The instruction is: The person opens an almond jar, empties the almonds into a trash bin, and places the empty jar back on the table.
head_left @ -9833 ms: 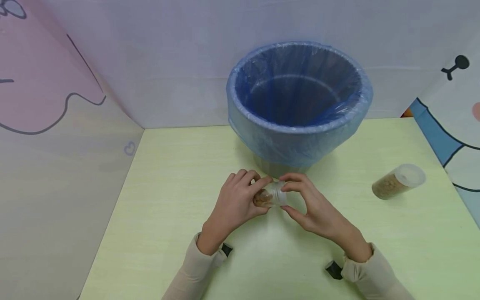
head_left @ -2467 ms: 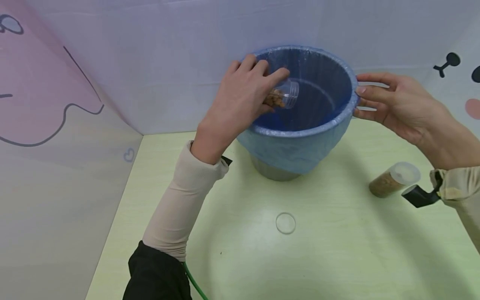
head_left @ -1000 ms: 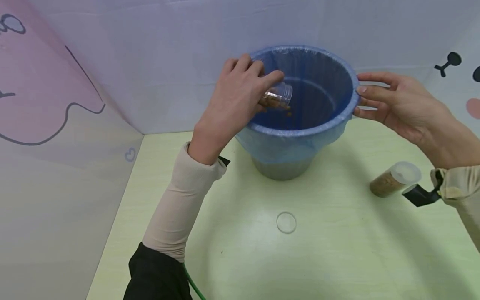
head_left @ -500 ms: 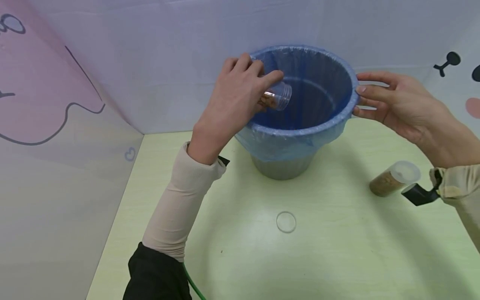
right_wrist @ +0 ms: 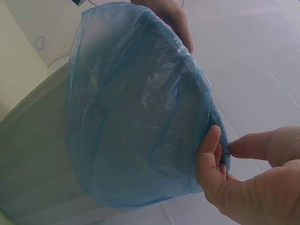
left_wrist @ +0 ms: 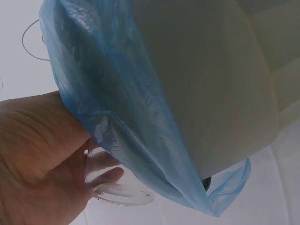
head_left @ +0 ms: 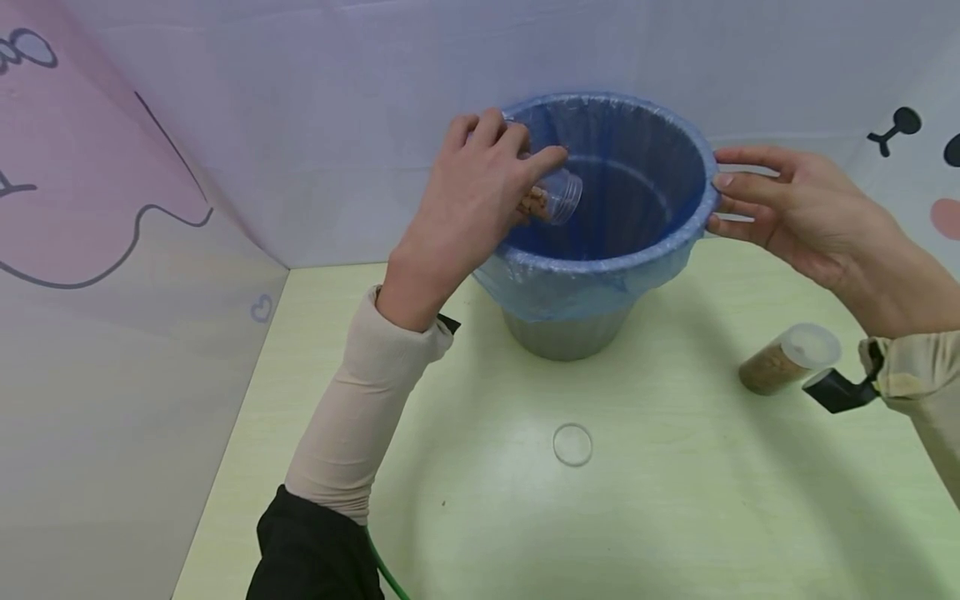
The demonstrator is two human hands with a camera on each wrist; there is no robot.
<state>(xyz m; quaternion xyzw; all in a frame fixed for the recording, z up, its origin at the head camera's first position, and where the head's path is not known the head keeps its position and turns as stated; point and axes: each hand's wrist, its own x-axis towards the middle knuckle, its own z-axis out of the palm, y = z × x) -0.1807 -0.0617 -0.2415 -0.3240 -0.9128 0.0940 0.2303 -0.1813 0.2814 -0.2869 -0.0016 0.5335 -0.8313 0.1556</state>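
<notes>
My left hand [head_left: 517, 179] grips a small clear jar [head_left: 553, 198] with brown bits in it, tipped mouth-down over the left side of a bin [head_left: 570, 337] lined with a blue bag [head_left: 600, 267]. In the left wrist view the jar [left_wrist: 117, 185] sits in my left hand [left_wrist: 42, 159], just behind the liner's edge [left_wrist: 117, 103]. My right hand [head_left: 718, 200] pinches the bin's right rim between thumb and fingers. The right wrist view shows that pinch, my right hand [right_wrist: 225, 150] on the bagged rim [right_wrist: 206, 98]. The jar's clear lid [head_left: 572, 444] lies flat on the table.
A second clear jar [head_left: 787, 358] with brown contents and a lid lies on its side at the right of the pale green table [head_left: 675, 517]. Printed backdrop walls [head_left: 150, 250] close in the left, back and right sides.
The jar's mouth has dipped slightly lower over the bin since half a second ago. A second ago a few brown bits were falling from it. The right hand has not moved.
</notes>
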